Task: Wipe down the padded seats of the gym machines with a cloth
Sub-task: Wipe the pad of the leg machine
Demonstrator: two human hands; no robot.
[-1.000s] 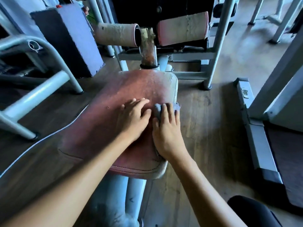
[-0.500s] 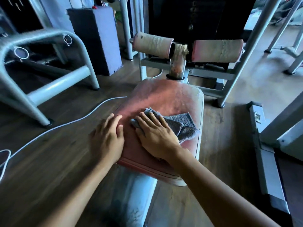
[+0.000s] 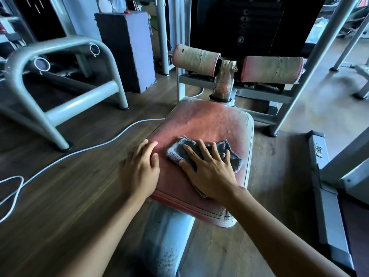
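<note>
No writing can be read. The right hand [image 3: 209, 168], fingers spread, presses the grey cloth [image 3: 199, 150] on the red padded seat [image 3: 211, 124]; the left hand [image 3: 139, 168] rests flat on the seat's left edge.

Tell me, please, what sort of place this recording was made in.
Most likely a gym's machine area: a worn red padded seat, two cracked foam roller pads beyond it, a black weight stack behind them, and grey steel tube frames on the wood floor.
</note>
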